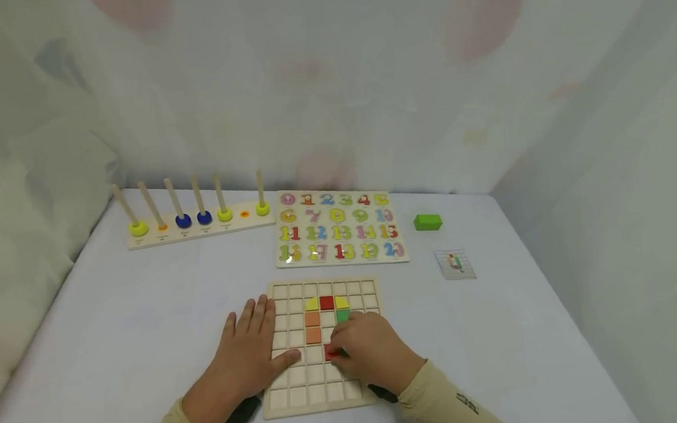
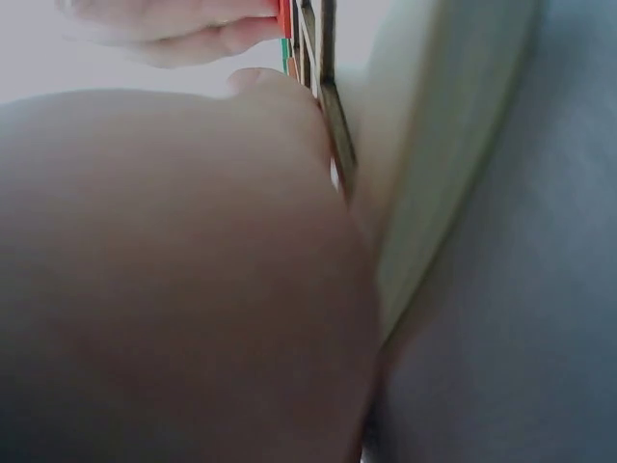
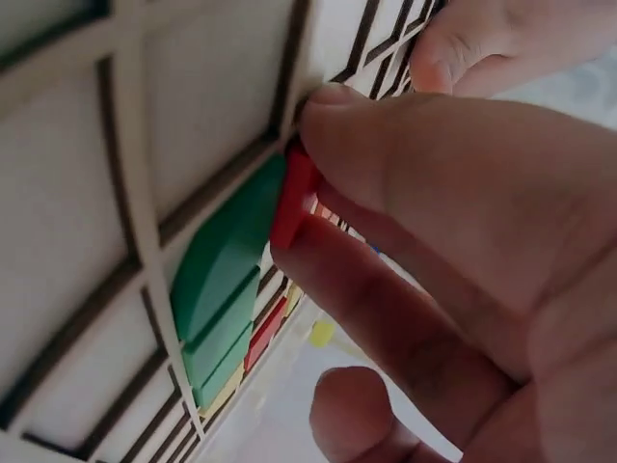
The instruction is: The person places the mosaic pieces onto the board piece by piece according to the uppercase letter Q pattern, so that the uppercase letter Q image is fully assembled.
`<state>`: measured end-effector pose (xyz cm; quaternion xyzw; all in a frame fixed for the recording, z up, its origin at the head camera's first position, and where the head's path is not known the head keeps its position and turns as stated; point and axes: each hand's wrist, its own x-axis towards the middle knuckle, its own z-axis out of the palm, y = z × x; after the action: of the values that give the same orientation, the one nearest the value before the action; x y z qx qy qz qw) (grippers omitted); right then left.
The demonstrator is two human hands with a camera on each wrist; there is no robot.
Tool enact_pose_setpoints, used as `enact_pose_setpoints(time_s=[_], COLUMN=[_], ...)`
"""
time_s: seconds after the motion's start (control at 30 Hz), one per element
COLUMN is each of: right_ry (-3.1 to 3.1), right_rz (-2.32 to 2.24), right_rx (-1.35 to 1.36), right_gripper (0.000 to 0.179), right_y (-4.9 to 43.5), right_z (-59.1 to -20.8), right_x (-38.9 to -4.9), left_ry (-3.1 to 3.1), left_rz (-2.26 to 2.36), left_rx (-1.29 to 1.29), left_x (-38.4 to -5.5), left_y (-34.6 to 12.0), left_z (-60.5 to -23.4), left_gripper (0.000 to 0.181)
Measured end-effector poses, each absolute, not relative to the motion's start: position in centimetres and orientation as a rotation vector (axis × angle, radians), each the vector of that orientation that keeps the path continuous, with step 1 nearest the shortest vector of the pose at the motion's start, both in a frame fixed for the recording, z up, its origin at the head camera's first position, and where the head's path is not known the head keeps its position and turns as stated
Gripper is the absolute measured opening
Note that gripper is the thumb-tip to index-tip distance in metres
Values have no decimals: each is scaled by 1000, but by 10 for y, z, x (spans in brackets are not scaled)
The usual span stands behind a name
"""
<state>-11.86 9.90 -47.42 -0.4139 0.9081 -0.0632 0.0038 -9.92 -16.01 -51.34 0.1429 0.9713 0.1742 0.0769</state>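
A wooden grid board (image 1: pixel 297 396) lies on the white table. My left hand (image 1: pixel 245 354) rests along its left edge, fingers straight, the thumb over the grid. Between thumb and fingers, my right hand (image 1: pixel 372 353) pinches a red tile (image 3: pixel 297 198), tilted up beside a rounded green tile (image 3: pixel 227 246). Higher on the grid, a red square (image 1: pixel 326 302) sits between a yellow corner tile (image 1: pixel 312 304) and another yellow one (image 1: pixel 342 302). Two orange squares (image 1: pixel 313 335) run down the left side, with a green square (image 1: pixel 343 316) opposite. My right hand hides part of the grid's right side.
Behind the board lies a number puzzle (image 1: pixel 340 225), with a peg counting stand (image 1: pixel 207 232) to its left. A green block (image 1: pixel 427 222) and a small pattern card (image 1: pixel 454 264) lie at the right. Patterned cloth (image 1: pixel 329 105) hangs behind the table.
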Motion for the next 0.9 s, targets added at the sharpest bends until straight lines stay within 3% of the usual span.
enact_pose_setpoints(time_s=[0.27, 0.53, 0.73, 0.9], right_ry=[2838, 3053, 3027, 2947], right_rz=[-272, -676, -627, -537], right_rx=[-1295, -983, -775, -853], right_gripper=[9, 16, 18, 26], right_y=[107, 187, 224, 227], right_z=[-468, -438, -457, -482], right_x=[-118, -109, -89, -72], left_ry=[2936, 2942, 2934, 2922], left_rz=[501, 524, 498, 510], left_rx=[414, 427, 444, 462], left_x=[-96, -101, -103, -103], left_y=[-162, -163, -161, -160], left_z=[-516, -515, -514, -517], left_gripper=[112, 113, 110, 110])
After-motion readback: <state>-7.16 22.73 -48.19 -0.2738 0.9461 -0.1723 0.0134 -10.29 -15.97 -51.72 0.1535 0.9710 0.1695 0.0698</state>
